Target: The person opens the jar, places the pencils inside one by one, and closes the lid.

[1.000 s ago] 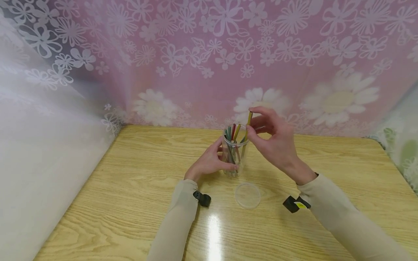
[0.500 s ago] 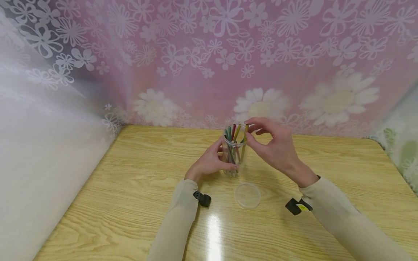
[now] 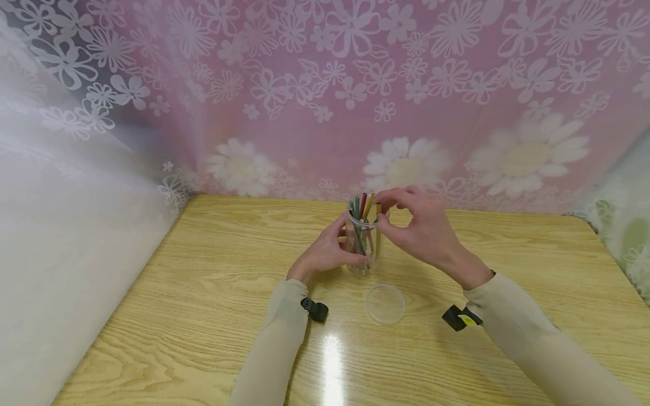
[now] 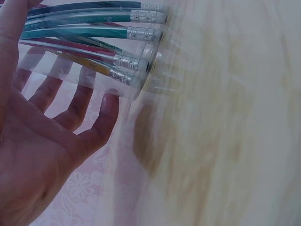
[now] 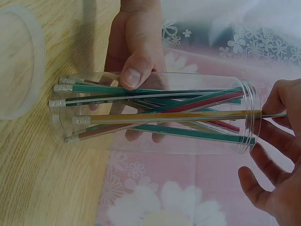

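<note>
A clear plastic jar [image 3: 361,265] stands upright on the table, holding several pencils [image 5: 193,132] in green, red and yellow with their eraser ends down. My left hand [image 3: 325,251] grips the jar from its left side, thumb across the front. At the jar's mouth, my right hand [image 3: 424,225] pinches the top end of a yellow pencil [image 5: 178,116] between thumb and forefinger. Most of that pencil's length is inside the jar, its eraser near the bottom in the right wrist view. The left wrist view shows the eraser ends [image 4: 134,63] through the jar wall.
A round clear lid [image 3: 385,304] lies flat on the wood-grain table [image 3: 203,316] in front of the jar. Behind the table hangs a pink flowered curtain [image 3: 304,129], and a pale sheet [image 3: 91,225] hangs along the left side.
My right hand has lowered the yellow pencil into the jar and shifted slightly left at the rim. The left hand, jar and lid have stayed in place.
</note>
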Demonstrator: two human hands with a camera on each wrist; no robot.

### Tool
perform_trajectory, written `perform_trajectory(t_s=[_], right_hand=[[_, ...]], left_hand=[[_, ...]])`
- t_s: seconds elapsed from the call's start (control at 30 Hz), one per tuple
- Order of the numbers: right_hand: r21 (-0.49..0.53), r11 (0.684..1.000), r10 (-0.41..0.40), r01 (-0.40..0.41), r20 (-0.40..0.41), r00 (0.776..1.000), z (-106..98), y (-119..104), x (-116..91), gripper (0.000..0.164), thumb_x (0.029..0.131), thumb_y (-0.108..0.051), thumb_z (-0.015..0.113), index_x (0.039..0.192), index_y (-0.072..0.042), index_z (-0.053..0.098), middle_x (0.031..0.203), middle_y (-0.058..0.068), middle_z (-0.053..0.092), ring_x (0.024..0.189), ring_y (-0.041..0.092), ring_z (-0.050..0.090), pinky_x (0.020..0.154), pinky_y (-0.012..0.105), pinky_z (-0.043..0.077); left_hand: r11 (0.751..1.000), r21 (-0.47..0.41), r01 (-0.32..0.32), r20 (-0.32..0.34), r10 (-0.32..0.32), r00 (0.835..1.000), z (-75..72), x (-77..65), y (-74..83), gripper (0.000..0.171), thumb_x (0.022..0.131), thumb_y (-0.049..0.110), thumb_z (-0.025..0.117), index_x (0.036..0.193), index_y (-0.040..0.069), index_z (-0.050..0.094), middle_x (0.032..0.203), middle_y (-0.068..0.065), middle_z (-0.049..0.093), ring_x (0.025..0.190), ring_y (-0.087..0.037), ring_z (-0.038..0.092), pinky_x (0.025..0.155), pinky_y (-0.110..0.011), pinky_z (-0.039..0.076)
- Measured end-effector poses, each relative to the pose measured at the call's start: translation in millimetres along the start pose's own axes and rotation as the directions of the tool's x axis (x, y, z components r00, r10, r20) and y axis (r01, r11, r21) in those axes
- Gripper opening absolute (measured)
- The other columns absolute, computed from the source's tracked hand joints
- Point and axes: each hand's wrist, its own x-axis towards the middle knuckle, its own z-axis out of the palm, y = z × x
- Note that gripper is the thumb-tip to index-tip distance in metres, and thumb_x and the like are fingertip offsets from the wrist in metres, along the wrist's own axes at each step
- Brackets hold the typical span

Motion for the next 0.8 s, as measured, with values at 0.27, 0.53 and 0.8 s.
perform_trajectory(t_s=[0.27,0.53,0.8], right_hand=[[-0.009,0.999,-0.044,0.044,0.027,0.999,1.4,-0.8,1.1,0.020,0.085,-0.004,0.071,0.103,-0.011,0.076,0.086,0.004,0.070,0.089,0.019,0.057,0.069,0.032,0.042],[-0.036,0.998,-0.045,0.048,0.068,0.997,-0.6,-1.9,1.7,0.019,0.087,-0.004,0.067,0.100,-0.013,0.078,0.086,0.003,0.069,0.091,0.021,0.057,0.068,0.035,0.042],[-0.002,0.995,-0.103,0.103,0.059,0.993,-4.4,0.9,3.8,0.017,0.086,-0.001,0.070,0.099,-0.010,0.078,0.085,0.002,0.073,0.087,0.018,0.056,0.072,0.034,0.043]], left_hand=[[1.000,-0.018,-0.002,-0.002,0.002,1.000,-0.3,0.1,-1.6,0.103,0.079,0.034,0.090,0.150,0.066,0.022,0.149,0.001,0.051,0.127,-0.029,0.060,0.105,-0.054,0.049],[1.000,-0.019,-0.005,0.000,0.005,1.000,-0.6,0.5,-0.4,0.102,0.079,0.033,0.090,0.150,0.065,0.024,0.149,0.000,0.051,0.127,-0.030,0.061,0.104,-0.053,0.050],[1.000,0.009,-0.008,-0.007,0.008,1.000,0.1,0.5,-1.1,0.105,0.080,0.027,0.090,0.152,0.063,0.022,0.155,0.001,0.046,0.133,-0.031,0.055,0.105,-0.054,0.049]])
